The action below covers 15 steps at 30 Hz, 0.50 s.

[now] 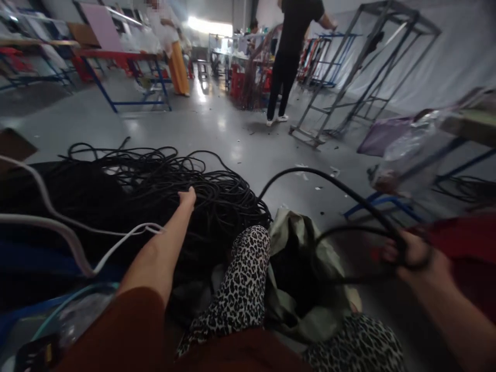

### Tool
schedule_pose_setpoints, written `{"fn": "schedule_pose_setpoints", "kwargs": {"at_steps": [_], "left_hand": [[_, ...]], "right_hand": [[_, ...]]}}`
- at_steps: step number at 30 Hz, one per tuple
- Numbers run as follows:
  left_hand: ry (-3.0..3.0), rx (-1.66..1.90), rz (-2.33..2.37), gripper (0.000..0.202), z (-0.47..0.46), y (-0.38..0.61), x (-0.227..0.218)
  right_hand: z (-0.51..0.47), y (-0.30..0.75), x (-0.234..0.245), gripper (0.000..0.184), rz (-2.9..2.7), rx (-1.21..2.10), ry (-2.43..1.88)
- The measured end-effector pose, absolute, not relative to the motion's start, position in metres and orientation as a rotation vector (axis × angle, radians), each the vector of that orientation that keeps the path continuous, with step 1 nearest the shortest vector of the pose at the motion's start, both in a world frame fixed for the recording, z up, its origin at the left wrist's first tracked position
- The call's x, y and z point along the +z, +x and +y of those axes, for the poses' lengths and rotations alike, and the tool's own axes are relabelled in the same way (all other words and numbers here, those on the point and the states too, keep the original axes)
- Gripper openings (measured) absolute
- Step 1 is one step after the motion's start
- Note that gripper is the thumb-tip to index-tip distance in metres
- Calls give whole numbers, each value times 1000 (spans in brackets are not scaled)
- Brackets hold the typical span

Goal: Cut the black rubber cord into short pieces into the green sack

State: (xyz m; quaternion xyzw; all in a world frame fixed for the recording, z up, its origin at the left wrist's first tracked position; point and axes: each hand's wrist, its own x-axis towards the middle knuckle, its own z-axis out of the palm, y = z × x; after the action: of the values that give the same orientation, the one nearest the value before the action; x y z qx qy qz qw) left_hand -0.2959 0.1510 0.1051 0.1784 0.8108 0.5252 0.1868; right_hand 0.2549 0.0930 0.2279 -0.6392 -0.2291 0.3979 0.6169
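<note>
A big heap of tangled black cable lies on the grey floor ahead and to the left. My left hand reaches far out onto the heap, fingers curled down among the strands. My right hand, blurred by motion, is closed round loops of black cable that arch from the heap across to it. Below the loops sits an open grey-green bag, between my knees in leopard-print trousers.
White cables cross at the left. Blue-framed tables stand at the back left, a grey metal rack at the back right. Two people stand far off. A table with plastic bags is at right.
</note>
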Motion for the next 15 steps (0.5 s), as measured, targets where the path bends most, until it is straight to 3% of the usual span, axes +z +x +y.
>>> {"fn": "schedule_pose_setpoints", "kwargs": {"at_steps": [2, 5, 9, 15], "left_hand": [[518, 1411, 2309, 62, 144, -286, 98], [978, 1427, 2334, 60, 143, -260, 106], [1423, 1604, 2062, 56, 132, -208, 126], [1107, 1562, 1663, 43, 91, -132, 126]], "right_hand": [[111, 233, 228, 24, -567, 909, -1491], [148, 169, 230, 14, -639, 806, -1437], [192, 87, 242, 24, -804, 874, -1230], [210, 106, 253, 23, -782, 836, -1111]]}}
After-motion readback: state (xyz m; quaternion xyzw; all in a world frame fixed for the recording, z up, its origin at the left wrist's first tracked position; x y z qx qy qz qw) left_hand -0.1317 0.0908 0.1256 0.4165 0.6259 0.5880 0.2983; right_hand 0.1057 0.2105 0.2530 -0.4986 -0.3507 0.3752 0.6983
